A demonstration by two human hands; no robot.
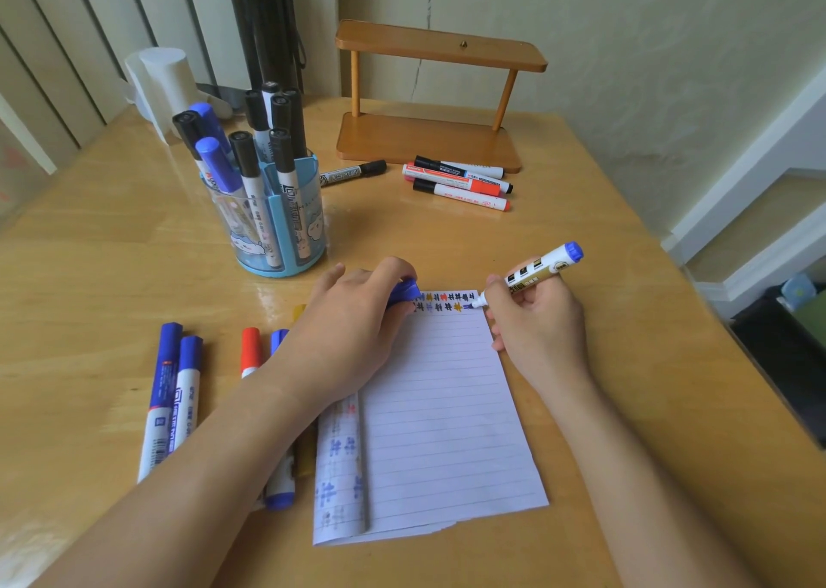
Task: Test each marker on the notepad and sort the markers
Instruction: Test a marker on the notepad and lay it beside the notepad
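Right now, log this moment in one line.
right hand: writing, blue-tipped white marker | left hand: blue cap, on lined notepad

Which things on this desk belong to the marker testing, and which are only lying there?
Part of the job: blue marker in right hand; its cap in left hand; notepad; pen holder; sorted markers.

Just lying about: wooden shelf; white roll.

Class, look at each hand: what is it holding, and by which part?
Right hand holds a blue marker by its lower barrel, near the tip. Left hand holds a blue cap in its fingers.
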